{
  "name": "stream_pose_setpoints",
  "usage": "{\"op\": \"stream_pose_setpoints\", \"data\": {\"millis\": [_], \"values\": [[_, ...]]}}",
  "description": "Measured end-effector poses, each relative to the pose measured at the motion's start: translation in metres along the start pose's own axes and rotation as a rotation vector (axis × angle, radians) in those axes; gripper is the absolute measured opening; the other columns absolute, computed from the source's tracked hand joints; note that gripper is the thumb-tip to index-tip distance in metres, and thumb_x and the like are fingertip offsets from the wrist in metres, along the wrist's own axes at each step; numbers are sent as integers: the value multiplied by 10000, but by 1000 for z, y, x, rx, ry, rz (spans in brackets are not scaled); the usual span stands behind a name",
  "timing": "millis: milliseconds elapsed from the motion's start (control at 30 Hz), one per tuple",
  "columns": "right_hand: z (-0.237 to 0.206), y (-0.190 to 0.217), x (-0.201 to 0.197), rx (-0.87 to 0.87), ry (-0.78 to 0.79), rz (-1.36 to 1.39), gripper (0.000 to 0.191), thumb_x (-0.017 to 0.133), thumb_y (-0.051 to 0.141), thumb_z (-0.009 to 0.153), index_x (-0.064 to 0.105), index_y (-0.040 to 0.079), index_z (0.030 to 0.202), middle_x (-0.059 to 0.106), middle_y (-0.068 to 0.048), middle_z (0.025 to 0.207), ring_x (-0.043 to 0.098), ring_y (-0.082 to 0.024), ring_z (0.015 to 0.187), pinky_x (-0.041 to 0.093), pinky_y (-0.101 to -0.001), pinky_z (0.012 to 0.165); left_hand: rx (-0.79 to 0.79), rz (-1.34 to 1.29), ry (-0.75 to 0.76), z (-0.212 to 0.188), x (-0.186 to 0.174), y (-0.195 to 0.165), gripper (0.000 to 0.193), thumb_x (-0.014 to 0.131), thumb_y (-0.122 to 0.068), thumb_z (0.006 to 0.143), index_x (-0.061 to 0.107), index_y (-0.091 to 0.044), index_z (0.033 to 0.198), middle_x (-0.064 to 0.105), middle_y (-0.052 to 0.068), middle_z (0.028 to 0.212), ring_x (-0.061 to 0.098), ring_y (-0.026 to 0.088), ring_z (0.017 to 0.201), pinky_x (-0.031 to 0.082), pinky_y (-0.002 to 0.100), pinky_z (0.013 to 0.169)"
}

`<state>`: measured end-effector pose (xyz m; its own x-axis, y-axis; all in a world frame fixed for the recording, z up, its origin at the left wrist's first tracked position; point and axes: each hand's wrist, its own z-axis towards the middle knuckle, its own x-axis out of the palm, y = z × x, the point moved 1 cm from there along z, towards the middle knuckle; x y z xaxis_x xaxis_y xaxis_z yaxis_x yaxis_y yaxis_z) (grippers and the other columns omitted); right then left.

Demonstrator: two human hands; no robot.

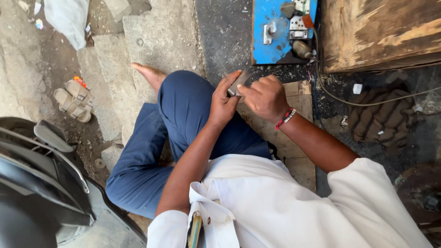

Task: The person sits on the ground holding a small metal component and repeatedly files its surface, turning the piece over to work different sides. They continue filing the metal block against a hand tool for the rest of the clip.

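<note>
White shirt (pixel 275 202); hands (pixel 248 98) grip metal piece (pixel 239 82); concrete ground (pixel 161 41).

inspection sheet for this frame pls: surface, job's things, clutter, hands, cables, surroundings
Surface: worn wooden board on rough stone and dirt ground.
Job's things: small flat grey metal piece, gripped by both hands above the knee.
Clutter: metal shavings near the blue switch panel; dark ribbed cloth; pair of tan sandals; white bag.
Hands: left hand wraps the piece from below; right hand pinches its upper end, red and white bracelet on the wrist.
Cables: a pale cable runs from the panel across the cloth.
Surroundings: wooden box top right; dark scooter body bottom left.
</note>
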<state>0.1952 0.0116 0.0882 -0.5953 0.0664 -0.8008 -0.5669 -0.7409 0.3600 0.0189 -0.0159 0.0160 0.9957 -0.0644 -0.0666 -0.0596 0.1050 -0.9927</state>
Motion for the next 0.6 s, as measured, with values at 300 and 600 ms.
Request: {"op": "stream_pose_setpoints", "data": {"millis": [300, 600], "values": [[4, 17, -2, 50, 26, -3, 265, 757, 95, 827, 740, 99, 1092, 507, -27, 728, 554, -242, 711, 402, -429, 677, 17, -19, -2, 0, 1, 6, 546, 668, 65, 884, 605, -47, 1414, 626, 147, 1453, 587, 276, 1385, 447, 358, 1166], [8, 23, -3, 11, 28, -10, 288, 765, 96, 856, 741, 115, 1143, 578, 3, 821, 573, -212, 763, 400, -392, 713, 21, 29, -1, 0, 2, 6, 538, 678, 90, 894, 606, -46, 1410, 633, 142, 1445, 594, 282, 1392, 458, 364, 1173]]}}
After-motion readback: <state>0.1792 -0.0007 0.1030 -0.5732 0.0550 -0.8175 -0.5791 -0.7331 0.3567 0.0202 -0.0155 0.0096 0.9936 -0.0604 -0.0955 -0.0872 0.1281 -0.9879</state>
